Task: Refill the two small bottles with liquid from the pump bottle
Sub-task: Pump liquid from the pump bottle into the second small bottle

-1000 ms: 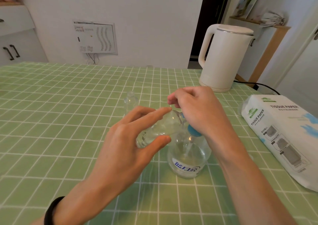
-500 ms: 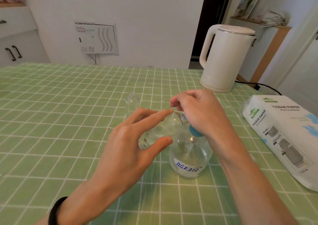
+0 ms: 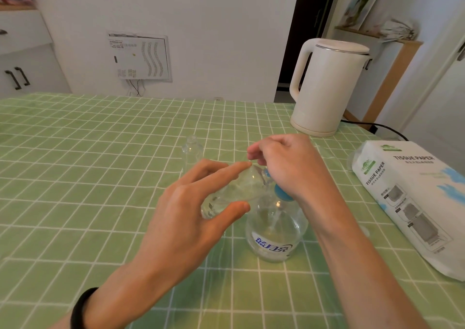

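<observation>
The pump bottle stands on the green checked tabletop. It is clear, with a blue collar and a blue label. The right hand sits on top of it, with the fingers curled over the pump head, which is hidden under the hand. Just left of the pump bottle, the left hand holds a small bottle between the thumb and the fingers. This small bottle is tilted, with its mouth up against the top of the pump bottle, under the right hand. The two hands are almost touching there. A second small bottle stands upright behind the pump bottle, to its left and apart from it. A white kettle is far behind the pump bottle on its right, and a tissue pack lies to its right.
</observation>
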Demonstrator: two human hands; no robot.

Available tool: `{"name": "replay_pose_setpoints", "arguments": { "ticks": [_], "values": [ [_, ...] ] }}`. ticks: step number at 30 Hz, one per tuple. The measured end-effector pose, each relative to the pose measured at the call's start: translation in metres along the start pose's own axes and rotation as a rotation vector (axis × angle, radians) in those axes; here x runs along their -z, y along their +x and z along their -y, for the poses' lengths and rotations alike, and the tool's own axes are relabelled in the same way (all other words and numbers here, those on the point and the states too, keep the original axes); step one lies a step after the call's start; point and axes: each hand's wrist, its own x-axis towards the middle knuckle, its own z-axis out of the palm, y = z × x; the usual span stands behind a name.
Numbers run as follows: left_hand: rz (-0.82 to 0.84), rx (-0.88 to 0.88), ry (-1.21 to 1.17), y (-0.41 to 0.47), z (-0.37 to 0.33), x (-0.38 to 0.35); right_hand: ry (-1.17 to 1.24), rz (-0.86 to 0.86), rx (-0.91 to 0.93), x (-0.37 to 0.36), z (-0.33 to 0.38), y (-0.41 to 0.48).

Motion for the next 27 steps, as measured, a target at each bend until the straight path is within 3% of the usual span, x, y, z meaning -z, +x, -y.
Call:
{"name": "replay_pose_setpoints", "arguments": {
  "ticks": [27],
  "values": [
    [-0.017,-0.009,-0.002,0.0016,0.0007,0.0006,-0.041,-0.031,0.055,0.0012,0.0015,0.0033]
  ]
}}
